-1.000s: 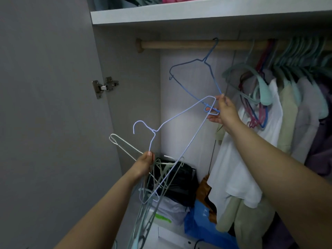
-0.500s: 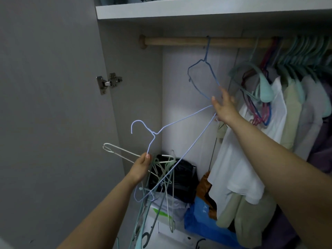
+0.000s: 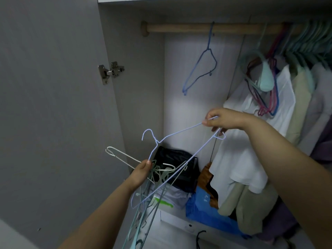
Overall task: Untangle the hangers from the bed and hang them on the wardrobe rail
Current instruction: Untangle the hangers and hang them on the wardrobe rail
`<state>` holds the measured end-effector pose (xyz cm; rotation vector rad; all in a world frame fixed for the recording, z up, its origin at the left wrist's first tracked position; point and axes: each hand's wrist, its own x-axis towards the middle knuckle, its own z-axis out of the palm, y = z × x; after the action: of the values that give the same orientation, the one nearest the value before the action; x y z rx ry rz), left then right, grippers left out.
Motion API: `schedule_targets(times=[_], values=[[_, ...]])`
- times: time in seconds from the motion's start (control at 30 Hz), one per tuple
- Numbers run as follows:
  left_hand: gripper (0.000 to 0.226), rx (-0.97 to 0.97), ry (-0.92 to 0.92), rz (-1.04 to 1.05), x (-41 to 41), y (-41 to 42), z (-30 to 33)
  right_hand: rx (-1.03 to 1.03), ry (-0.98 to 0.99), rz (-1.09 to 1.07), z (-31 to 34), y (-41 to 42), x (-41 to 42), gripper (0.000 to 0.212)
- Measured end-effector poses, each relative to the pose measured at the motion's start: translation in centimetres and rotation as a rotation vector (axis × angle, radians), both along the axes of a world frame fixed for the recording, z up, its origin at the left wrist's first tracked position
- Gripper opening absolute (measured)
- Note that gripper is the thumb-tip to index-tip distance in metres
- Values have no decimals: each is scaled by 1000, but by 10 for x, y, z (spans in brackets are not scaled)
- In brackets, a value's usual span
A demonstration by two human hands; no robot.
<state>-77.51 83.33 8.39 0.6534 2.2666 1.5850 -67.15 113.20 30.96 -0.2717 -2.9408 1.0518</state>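
Observation:
A dark blue wire hanger (image 3: 201,69) hangs alone from the wooden wardrobe rail (image 3: 179,28), tilted to the left. My right hand (image 3: 221,119) pinches one end of a pale blue wire hanger (image 3: 179,133) in front of the wardrobe. My left hand (image 3: 142,172) grips a tangled bunch of hangers (image 3: 156,178), white and pale green, which droops toward the floor. The pale blue hanger's other end runs down into that bunch.
Several empty coloured hangers (image 3: 265,83) and clothes (image 3: 303,97) fill the rail's right part. Bags and folded cloth (image 3: 203,200) lie on the wardrobe floor. The open door (image 3: 53,105) with its hinge (image 3: 110,71) stands at the left.
My right hand let go of the dark blue hanger, now hanging free on the rail, and dropped lower to pinch the pale blue hanger's end. The left hand barely moved.

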Motion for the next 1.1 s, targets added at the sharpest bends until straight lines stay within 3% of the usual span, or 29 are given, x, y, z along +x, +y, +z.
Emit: schedule_targets(times=[0.07,0.17,0.3,0.43,0.67,0.87,1.1], values=[[45,67,-133,-37,4,2,7,-125,-21,-14,5,-3,6,30],[81,143,-411,-35,-1,5,12,-233,105,-61,11,-3,14,27],[69,252,-558,55,-8,3,13,-311,263,-136,21,7,25,24],[74,380,-706,165,-21,-2,3,-389,451,-207,40,16,41,29],[58,560,-789,272,-25,-8,5,-343,552,-137,70,-8,56,30],[21,409,-770,312,-27,-9,3,-368,689,-181,85,-26,52,30],[23,394,-583,290,-22,13,38,-214,831,-329,67,-61,10,27]])
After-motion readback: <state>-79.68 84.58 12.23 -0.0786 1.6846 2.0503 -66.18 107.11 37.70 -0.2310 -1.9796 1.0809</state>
